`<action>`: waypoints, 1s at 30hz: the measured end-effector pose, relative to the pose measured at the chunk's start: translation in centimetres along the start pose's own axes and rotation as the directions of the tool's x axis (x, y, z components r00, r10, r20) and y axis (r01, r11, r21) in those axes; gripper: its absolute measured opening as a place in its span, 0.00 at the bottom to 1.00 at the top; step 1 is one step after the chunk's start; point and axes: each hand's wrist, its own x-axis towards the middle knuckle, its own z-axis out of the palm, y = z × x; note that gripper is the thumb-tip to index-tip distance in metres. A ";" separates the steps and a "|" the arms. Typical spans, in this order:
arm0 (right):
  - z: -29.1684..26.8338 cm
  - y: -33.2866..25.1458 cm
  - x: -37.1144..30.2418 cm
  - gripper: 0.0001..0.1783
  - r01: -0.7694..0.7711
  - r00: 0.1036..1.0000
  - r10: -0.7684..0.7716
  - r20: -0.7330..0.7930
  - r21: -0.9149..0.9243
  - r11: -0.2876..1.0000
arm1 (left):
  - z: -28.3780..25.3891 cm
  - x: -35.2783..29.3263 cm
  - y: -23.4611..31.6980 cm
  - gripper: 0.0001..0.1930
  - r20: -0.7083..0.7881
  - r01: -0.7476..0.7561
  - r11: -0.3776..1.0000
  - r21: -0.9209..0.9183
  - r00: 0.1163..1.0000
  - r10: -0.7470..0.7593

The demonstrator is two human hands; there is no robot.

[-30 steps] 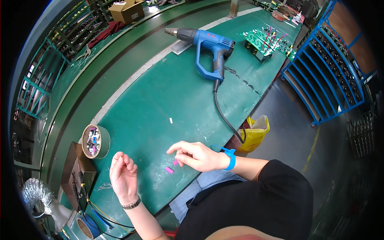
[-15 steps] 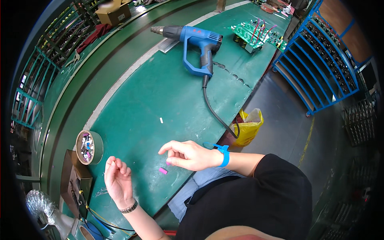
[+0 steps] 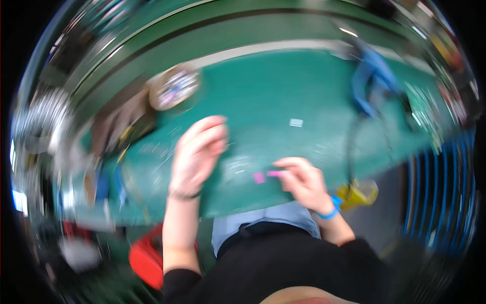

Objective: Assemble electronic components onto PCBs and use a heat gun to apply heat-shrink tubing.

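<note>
My right hand (image 3: 305, 185) is over the near part of the green table, thumb and forefinger closed on a small pink tube (image 3: 275, 174). Just left of it, a second pink tube (image 3: 259, 178) lies on the table. Up and to the left is my left hand (image 3: 199, 152), its fingers bent together and smeared by motion, so whether anything is in them is unclear. A small white piece (image 3: 296, 122) rests on the table beyond my right hand.
A round tub (image 3: 158, 96) of mixed small parts and a brown cardboard box (image 3: 121, 119) stand left. A blue heat gun (image 3: 374, 81) lies at right, its cable hanging near a yellow bag (image 3: 358, 194). Blurred green circuit boards (image 3: 425, 114) are at far right.
The whole view has swung left and blurred, so the heat gun appears farther right. My right hand now shows a pink tube between its fingertips. The left hand's fingers point more to the right.
</note>
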 end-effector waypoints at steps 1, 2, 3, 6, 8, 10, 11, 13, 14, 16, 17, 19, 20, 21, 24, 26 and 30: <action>0.0 1.2 -0.6 0.11 0.003 0.998 -0.001 -0.062 0.036 0.999 | 0.9 0.2 -0.1 0.14 -0.012 0.004 1.000 -0.013 1.000 -0.004; 0.1 1.1 -1.0 0.12 -0.042 0.995 0.053 -0.087 0.116 0.992 | 0.8 0.4 -0.3 0.14 0.040 0.001 1.000 0.004 0.999 -0.001; 0.3 1.5 -1.3 0.13 0.005 0.990 0.010 -0.138 0.103 0.995 | 1.2 0.3 -0.1 0.12 -0.028 0.027 0.999 0.047 0.999 -0.026; -0.8 2.9 -2.2 0.15 0.071 0.983 -0.072 -0.169 -0.014 0.997 | 0.9 1.5 -1.6 0.11 0.050 0.006 0.999 -0.054 0.999 -0.004; -2.1 3.6 -3.0 0.14 -0.003 0.992 -0.002 -0.123 -0.040 0.999 | 0.9 1.7 -1.9 0.09 0.042 0.027 0.997 -0.068 0.999 -0.024; 1.0 -0.8 -2.4 0.14 -0.117 0.973 0.049 -0.228 -0.294 0.949 | 0.5 0.6 -2.0 0.08 -0.003 -0.001 0.998 -0.059 1.000 0.001; 1.0 -0.8 -2.3 0.14 -0.102 0.978 0.042 -0.206 -0.289 0.952 | 0.3 0.5 -2.1 0.08 -0.023 -0.013 0.998 -0.062 1.000 0.011; 0.9 -0.6 -2.1 0.14 -0.092 0.981 0.038 -0.193 -0.279 0.956 | 0.3 0.4 -2.0 0.08 -0.038 -0.017 0.998 -0.059 0.999 0.014; 0.7 -0.5 -2.0 0.14 -0.098 0.981 0.046 -0.188 -0.276 0.956 | 0.5 0.5 -2.0 0.08 -0.035 -0.013 0.998 -0.068 0.999 0.011; 0.3 -0.4 -1.8 0.14 -0.106 0.980 0.055 -0.192 -0.266 0.958 | 0.6 0.7 -2.0 0.08 -0.027 -0.003 0.998 -0.069 1.000 0.002; 0.2 -0.4 -1.7 0.14 -0.105 0.981 0.055 -0.187 -0.270 0.957 | 0.7 0.9 -2.0 0.08 -0.015 0.002 0.998 -0.069 1.000 -0.004; 0.2 -0.3 -1.5 0.14 -0.107 0.980 0.056 -0.189 -0.273 0.956 | 0.7 1.2 -1.9 0.08 0.000 0.012 0.998 -0.068 1.000 -0.012; 0.2 -0.3 -1.5 0.14 -0.108 0.981 0.058 -0.188 -0.273 0.956 | 0.7 1.4 -2.0 0.08 0.005 0.020 0.997 -0.068 1.000 -0.020; 0.2 -0.3 -1.4 0.14 -0.110 0.981 0.059 -0.185 -0.274 0.955 | 0.6 1.5 -2.0 0.07 0.008 0.026 0.997 -0.070 1.000 -0.026; 0.3 -0.3 -1.5 0.15 -0.156 0.977 0.106 -0.187 -0.278 0.948 | 0.6 1.5 -2.1 0.08 0.015 0.038 0.997 -0.073 0.999 -0.037; 0.4 0.4 -1.5 0.15 -0.134 0.980 0.089 -0.177 -0.261 0.956 | 0.5 1.3 -2.0 0.08 0.017 0.039 0.997 -0.071 0.999 -0.038; 0.8 -0.7 -0.8 0.18 0.303 0.951 -0.267 0.157 -0.651 0.696 | 0.3 1.2 -2.0 0.07 0.019 0.040 0.997 -0.068 0.999 -0.039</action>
